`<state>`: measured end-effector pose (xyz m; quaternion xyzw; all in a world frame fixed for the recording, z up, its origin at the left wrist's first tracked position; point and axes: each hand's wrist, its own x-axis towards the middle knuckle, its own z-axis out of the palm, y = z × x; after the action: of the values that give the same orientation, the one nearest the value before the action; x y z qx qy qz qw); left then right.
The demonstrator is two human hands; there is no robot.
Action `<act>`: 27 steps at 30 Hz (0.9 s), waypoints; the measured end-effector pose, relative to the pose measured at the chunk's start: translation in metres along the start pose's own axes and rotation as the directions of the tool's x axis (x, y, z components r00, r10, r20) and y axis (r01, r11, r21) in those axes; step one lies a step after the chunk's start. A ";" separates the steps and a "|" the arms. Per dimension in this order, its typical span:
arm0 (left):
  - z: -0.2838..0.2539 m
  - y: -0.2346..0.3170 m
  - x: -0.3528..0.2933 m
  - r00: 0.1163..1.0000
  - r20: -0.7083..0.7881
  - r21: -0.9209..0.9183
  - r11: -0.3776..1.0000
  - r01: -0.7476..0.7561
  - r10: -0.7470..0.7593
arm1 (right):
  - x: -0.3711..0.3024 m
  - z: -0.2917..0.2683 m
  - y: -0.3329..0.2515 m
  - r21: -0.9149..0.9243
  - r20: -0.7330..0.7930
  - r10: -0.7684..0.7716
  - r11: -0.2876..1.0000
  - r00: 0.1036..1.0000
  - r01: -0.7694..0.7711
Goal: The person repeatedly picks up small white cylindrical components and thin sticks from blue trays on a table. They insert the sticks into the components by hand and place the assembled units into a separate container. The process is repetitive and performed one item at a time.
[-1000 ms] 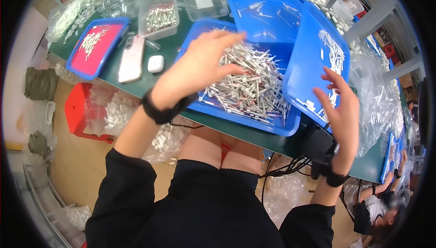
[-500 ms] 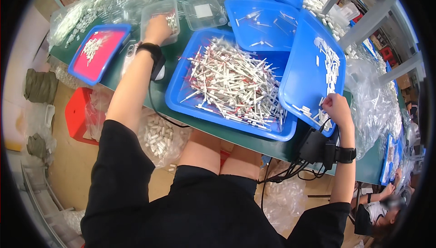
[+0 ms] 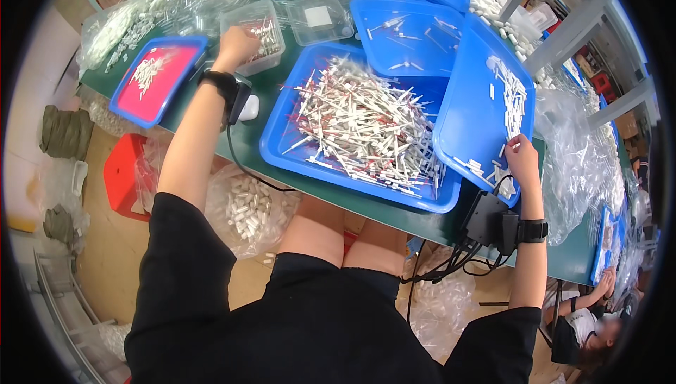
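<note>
We seem to pinch a white tube (image 3: 502, 150) in our right hand (image 3: 522, 158), its long axis roughly away from us; the blue tray (image 3: 461, 113) beneath holds more — probably for easy reach. Our left hand (image 3: 238, 46) curls over the clear box (image 3: 272, 64) — whether gripping anything, we cannot tell.

Forearms extended forward, well apart. The left forearm (image 3: 189, 134) slants inward; the left hand (image 3: 238, 47) lies back uppermost, fingertips partly hidden. The right forearm (image 3: 532, 271) runs nearly straight; the right hand (image 3: 522, 161) bends its fingers inward.
</note>
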<state>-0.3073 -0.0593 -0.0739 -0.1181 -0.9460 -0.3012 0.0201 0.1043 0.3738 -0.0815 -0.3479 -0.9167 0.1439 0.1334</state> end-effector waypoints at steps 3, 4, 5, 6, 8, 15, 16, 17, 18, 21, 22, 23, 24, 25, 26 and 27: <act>0.000 0.007 -0.009 1.000 -0.007 0.016 1.000 -0.004 0.004 | -0.002 -0.002 0.004 0.006 0.009 0.000 1.000 1.000 0.000; -0.001 0.011 -0.013 1.000 -0.026 0.022 1.000 -0.017 0.017 | -0.005 -0.003 0.002 -0.001 0.018 -0.002 1.000 1.000 0.002; -0.003 0.014 -0.015 0.999 -0.032 0.045 0.999 -0.028 0.030 | -0.006 -0.003 0.000 0.040 0.004 0.008 0.999 1.000 -0.008; -0.007 0.016 -0.017 0.998 -0.039 0.068 0.997 -0.037 0.040 | -0.006 -0.003 -0.005 0.080 -0.008 0.016 0.997 1.000 -0.016; -0.013 0.020 -0.023 0.983 -0.134 0.124 0.986 -0.109 0.125 | -0.010 -0.007 -0.017 0.176 -0.009 0.043 0.984 0.999 -0.040; -0.038 0.081 -0.088 0.886 -0.253 -0.212 0.872 -0.442 0.388 | -0.015 -0.059 -0.016 0.339 -0.055 -0.059 0.938 0.997 0.074; -0.042 0.095 -0.111 0.893 -0.185 -0.417 0.790 -0.449 0.410 | -0.021 -0.069 -0.028 0.443 -0.007 -0.065 0.894 0.998 0.061; -0.046 0.109 -0.136 0.889 -0.119 -0.606 0.676 -0.418 0.443 | -0.031 -0.081 -0.046 0.540 0.040 -0.074 0.841 0.996 0.041; -0.047 0.124 -0.160 0.859 -0.108 -0.670 0.601 -0.435 0.501 | -0.044 -0.091 -0.064 0.623 0.082 -0.079 0.783 0.994 0.011; -0.050 0.148 -0.222 0.795 -0.079 -0.826 0.407 -0.390 0.602 | -0.082 -0.095 -0.120 0.715 0.084 -0.318 0.679 0.944 0.166; -0.050 0.152 -0.236 0.805 -0.020 -0.872 0.384 -0.305 0.593 | -0.096 -0.099 -0.140 0.737 0.083 -0.384 0.645 0.920 0.203; -0.050 0.157 -0.247 0.810 0.039 -0.908 0.360 -0.217 0.586 | -0.106 -0.104 -0.158 0.727 0.074 -0.454 0.634 0.888 0.264; -0.046 0.164 -0.257 0.827 0.056 -0.916 0.357 -0.180 0.559 | -0.117 -0.104 -0.170 0.780 0.075 -0.420 0.590 0.904 0.209; -0.040 0.169 -0.261 0.824 0.068 -0.938 0.316 -0.139 0.563 | -0.122 -0.101 -0.172 0.839 0.055 -0.409 0.514 0.911 0.180; -0.035 0.173 -0.265 0.822 0.064 -0.943 0.304 -0.136 0.566 | -0.126 -0.099 -0.173 0.851 0.039 -0.394 0.495 0.918 0.176; -0.032 0.175 -0.269 0.822 0.057 -0.945 0.296 -0.138 0.567 | -0.128 -0.098 -0.174 0.865 0.021 -0.383 0.471 0.923 0.175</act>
<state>-0.0061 0.0040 0.0224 -0.3757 -0.5507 -0.7267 -0.1658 0.1268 0.1792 0.0528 -0.0653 -0.7812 0.5846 0.2091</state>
